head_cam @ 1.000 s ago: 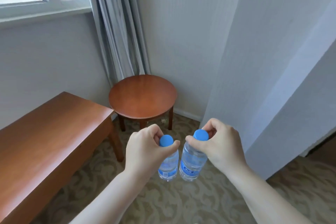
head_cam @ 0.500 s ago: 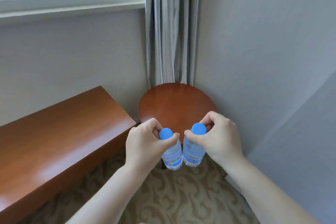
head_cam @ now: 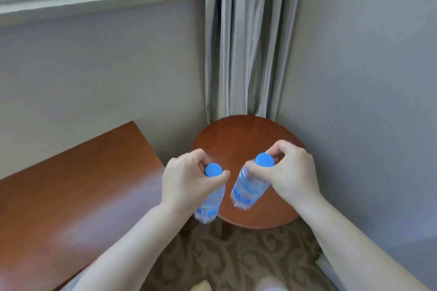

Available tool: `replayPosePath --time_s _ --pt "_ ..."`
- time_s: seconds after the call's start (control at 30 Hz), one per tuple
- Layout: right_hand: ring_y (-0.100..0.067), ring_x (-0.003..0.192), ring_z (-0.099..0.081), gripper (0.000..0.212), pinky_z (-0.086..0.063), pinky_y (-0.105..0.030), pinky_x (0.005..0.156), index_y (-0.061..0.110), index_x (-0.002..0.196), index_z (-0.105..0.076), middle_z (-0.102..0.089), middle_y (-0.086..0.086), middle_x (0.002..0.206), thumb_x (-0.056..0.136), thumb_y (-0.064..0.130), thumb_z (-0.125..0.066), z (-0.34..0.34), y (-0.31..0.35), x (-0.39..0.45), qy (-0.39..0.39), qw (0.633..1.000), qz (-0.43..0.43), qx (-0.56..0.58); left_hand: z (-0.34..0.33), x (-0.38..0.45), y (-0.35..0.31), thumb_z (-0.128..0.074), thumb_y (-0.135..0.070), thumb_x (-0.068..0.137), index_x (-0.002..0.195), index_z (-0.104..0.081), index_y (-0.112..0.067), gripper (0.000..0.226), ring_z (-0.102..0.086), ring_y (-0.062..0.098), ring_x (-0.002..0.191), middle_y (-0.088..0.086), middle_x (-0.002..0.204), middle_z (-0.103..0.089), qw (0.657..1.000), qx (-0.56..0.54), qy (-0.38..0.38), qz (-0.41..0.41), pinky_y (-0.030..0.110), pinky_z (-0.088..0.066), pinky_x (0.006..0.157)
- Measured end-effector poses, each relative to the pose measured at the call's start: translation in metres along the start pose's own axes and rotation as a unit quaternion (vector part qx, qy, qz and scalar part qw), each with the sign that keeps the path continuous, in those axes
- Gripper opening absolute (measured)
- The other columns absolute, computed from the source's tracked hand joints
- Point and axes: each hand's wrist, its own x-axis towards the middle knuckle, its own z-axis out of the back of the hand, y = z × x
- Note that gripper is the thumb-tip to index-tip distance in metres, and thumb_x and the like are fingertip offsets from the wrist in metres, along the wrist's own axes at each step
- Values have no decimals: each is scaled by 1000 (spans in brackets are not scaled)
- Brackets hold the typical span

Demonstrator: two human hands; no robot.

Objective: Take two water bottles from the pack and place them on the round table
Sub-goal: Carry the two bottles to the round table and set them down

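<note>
Two small clear water bottles with blue caps hang by their necks from my hands. My left hand grips the left bottle, whose base hangs at the near left rim of the round table. My right hand grips the right bottle, which tilts and hangs above the table's near half. Neither bottle touches the reddish-brown wooden tabletop. The pack is out of view.
A long wooden bench stands to the left of the round table, close to it. Grey curtains hang behind the table in the corner, and a wall runs along its right side. Patterned carpet covers the floor.
I have come closer to the round table. Both bottles have moved forward from over the carpet to over the table's near edge, and my hands have spread slightly apart.
</note>
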Motion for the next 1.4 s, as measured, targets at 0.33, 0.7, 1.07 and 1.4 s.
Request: replayPosePath --time_s 0.33,0.7,1.07,1.4 --pt "-13 58 -60 37 -48 -28 52 16 65 -60 -65 5 61 57 39 -88 -19 -55 144 55 998 -17 -9 -82 136 -6 -77 -56 63 59 -55 -14 48 -58 24 52 -7 46 -49 999 30 22 18 24 -31 52" --pt "-12 64 -58 35 -46 -28 59 13 69 -62 -64 3 71 57 35 -86 -79 -125 290 152 988 -8 -10 -179 269 26 -72 -61 64 64 -53 -18 46 -54 18 56 -6 52 -54 982 145 96 72 25 -25 44" --pt "-15 69 -58 35 -40 -26 52 14 71 -58 -59 4 72 61 33 -85 -171 -154 384 192 979 -44 -53 -238 374 82 -74 -52 68 83 -66 -10 45 -65 29 75 5 77 -68 960 180 197 89 36 -45 58" --pt "-17 71 -56 36 -30 -22 45 16 72 -53 -62 -1 81 64 32 -84 -230 -176 402 205 970 -107 -80 -275 394 117 -73 -45 71 77 -54 -14 37 -57 28 71 0 70 -55 955 155 205 149 30 -35 56"
